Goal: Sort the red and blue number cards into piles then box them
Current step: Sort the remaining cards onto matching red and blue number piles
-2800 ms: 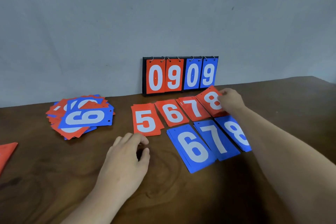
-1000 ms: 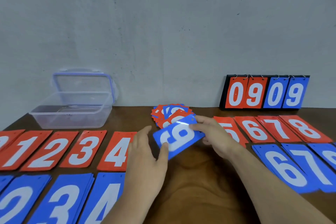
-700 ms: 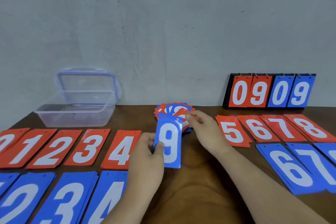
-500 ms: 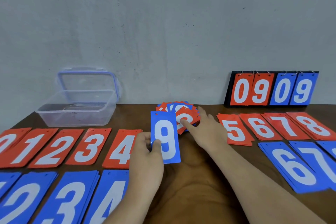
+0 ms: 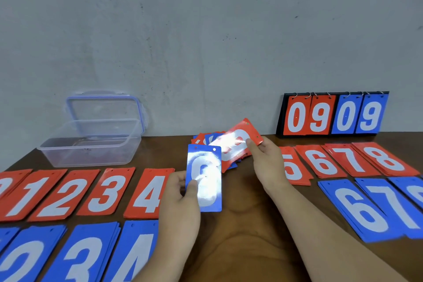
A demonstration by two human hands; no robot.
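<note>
Your left hand point(image 5: 180, 201) pinches the blue card point(image 5: 206, 192) at its lower left edge, thumb on the face, fingers behind. The card is upright, lifted off the table point(image 5: 240, 247), dead centre. Glare washes out the digit, so I can't read it for sure.

Your right hand point(image 5: 266, 162) pinches the red card point(image 5: 235, 142) at its right end, thumb on top. The card is tilted, its long side running 8 to 2 o'clock, held over the loose pile point(image 5: 199, 138). Its lower left end overlaps the blue card's top right corner in view; I can't tell if they touch. There's glare on this digit too.

Loose pile: mixed red and blue, fanned, on the table at 12 o'clock from your hands, mostly hidden by the red card.

Sorted piles, all flat on the table:
- left red row point(image 5: 105, 192), 9 o'clock: 1 2 3 4, plus one cut off at the frame edge. Your left hand covers the edge of the 4.
- right red row point(image 5: 352, 160), 3 o'clock: 5 6 7 8. Your right wrist covers part of the 5.
- left blue row point(image 5: 91, 254), 7 o'clock: 2 3 4.
- right blue row point(image 5: 357, 210), 4 o'clock: 6 7, the next one cut off.

Box point(image 5: 91, 144): 10 o'clock, clear plastic, open. The lid point(image 5: 103, 107) stands behind it at the wall.

Scoreboard point(image 5: 332, 114): 2 o'clock, upright at the wall, reads red 09, blue 09.
</note>
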